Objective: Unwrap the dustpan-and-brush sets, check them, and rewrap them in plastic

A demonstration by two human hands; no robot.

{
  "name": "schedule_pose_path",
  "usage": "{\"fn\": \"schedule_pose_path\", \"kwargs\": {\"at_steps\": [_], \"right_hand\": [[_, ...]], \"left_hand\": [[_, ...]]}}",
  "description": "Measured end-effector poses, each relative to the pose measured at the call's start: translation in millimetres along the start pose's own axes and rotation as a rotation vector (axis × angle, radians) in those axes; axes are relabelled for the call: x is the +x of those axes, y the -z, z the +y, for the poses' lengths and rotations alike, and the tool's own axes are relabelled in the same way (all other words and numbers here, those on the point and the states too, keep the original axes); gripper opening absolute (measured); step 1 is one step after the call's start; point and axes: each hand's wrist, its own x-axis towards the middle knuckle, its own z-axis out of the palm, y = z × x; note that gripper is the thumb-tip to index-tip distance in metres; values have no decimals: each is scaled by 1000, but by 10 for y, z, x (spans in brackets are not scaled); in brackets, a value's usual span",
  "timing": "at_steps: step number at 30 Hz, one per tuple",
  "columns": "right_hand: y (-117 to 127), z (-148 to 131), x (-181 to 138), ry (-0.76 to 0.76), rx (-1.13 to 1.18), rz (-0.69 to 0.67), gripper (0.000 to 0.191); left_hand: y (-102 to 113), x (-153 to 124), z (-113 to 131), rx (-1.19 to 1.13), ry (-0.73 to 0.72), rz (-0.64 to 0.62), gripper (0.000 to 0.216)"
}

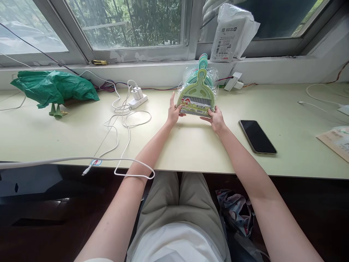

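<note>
Between my two hands is a light green mini dustpan and brush set (196, 95) in clear plastic wrap, its handle pointing away toward the window. Grey bristles and a printed label show near its front edge. My left hand (173, 111) grips the lower left corner, thumb on top. At the lower right corner, my right hand (216, 118) pinches the edge the same way. Directly behind lie more turquoise sets (203, 62) of the same shape, partly hidden by the green one; whether they touch it I cannot tell.
A black phone (257, 136) lies right of my arms. Left are white cables (128, 120), a power strip (139, 100) and a green plastic bag (56, 87). A wrapped white package (230, 36) leans on the window; a yellow cutter (99, 62) rests on the sill.
</note>
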Motion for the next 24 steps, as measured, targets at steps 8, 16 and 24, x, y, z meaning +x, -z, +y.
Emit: {"fn": "schedule_pose_path", "kwargs": {"at_steps": [8, 16, 24], "right_hand": [[-48, 30, -11, 24, -7, 23, 13], [19, 70, 39, 51, -80, -2, 14], [48, 97, 46, 74, -137, -28, 17]], "left_hand": [[37, 71, -38, 64, 18, 31, 31], [39, 99, -140, 13, 55, -35, 23], [61, 72, -174, 5, -53, -109, 52]]}}
